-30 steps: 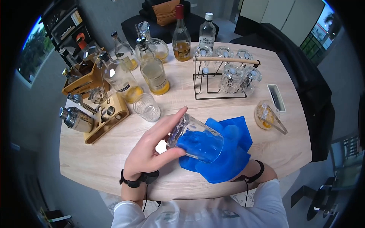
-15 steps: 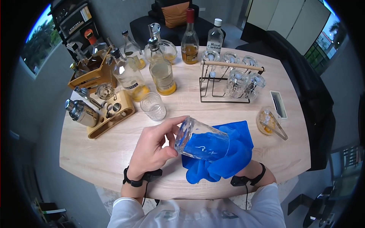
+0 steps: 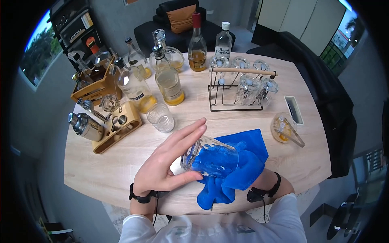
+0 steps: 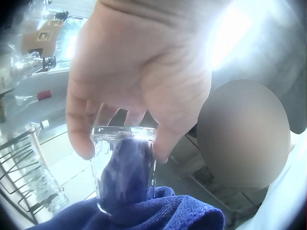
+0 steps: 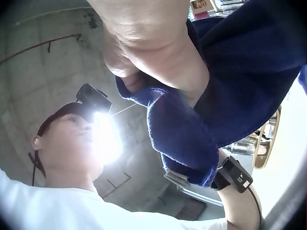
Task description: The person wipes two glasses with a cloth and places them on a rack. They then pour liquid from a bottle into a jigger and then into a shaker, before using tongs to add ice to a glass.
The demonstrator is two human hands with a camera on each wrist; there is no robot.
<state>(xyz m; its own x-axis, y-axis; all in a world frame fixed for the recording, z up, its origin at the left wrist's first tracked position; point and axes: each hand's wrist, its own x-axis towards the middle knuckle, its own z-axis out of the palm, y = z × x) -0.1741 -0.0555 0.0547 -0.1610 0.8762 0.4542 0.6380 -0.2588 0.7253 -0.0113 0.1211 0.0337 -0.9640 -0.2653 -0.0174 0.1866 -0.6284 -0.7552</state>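
Note:
My left hand (image 3: 160,164) holds a clear drinking glass (image 3: 212,157) tipped on its side above the table, with thumb and fingers on either side of its thick base. Blue cloth (image 3: 250,143) fills the inside of the glass and spills out of its mouth. My right hand (image 3: 265,180) is at the glass's mouth, its fingers buried in the bunched cloth and hidden. In the left wrist view, the glass (image 4: 125,167) stands between thumb and fingertips, blue cloth showing through its wall. The right wrist view has the cloth (image 5: 182,136) hanging in folds below my right hand (image 5: 153,52).
A second, patterned glass (image 3: 161,117) stands just beyond my left hand. Several bottles (image 3: 168,83) and a wooden bar-tool stand (image 3: 117,135) are at the left. Farther back is a wire rack (image 3: 235,109) of glass mugs; a small bowl with tongs (image 3: 282,127) sits at the right.
My left fingers have loosened and straightened, then settled again around the glass's base. The glass has shifted slightly on the cloth, and a fold of cloth now hangs lower toward the table's front edge.

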